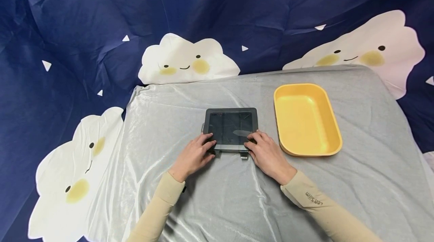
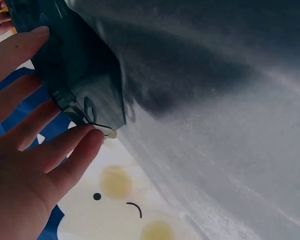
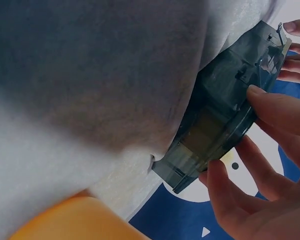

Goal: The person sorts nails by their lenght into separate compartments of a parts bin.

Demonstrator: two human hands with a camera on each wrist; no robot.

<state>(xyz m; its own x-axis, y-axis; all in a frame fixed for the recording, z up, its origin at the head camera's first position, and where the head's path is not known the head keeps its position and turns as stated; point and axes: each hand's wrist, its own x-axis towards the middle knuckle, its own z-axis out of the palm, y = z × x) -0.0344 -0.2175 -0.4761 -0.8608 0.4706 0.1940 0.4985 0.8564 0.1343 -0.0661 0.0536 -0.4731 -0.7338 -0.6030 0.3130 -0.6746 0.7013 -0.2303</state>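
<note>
A dark, see-through plastic case with a flat, screen-like top lies on the grey cloth, two small feet showing at its front edge. My left hand grips its front left corner, fingertips on the top and thumb at the front side. At the front right corner my right hand holds it the same way. In the left wrist view the thumb presses on the smoky front face of the case. The right wrist view shows the right thumb on the front of the case, the other fingers around its upper edge.
To the right of the case stands a yellow tray with a raised rim. Grey velvety cloth covers the table in wrinkles. A dark blue curtain with cloud faces hangs behind and on the left.
</note>
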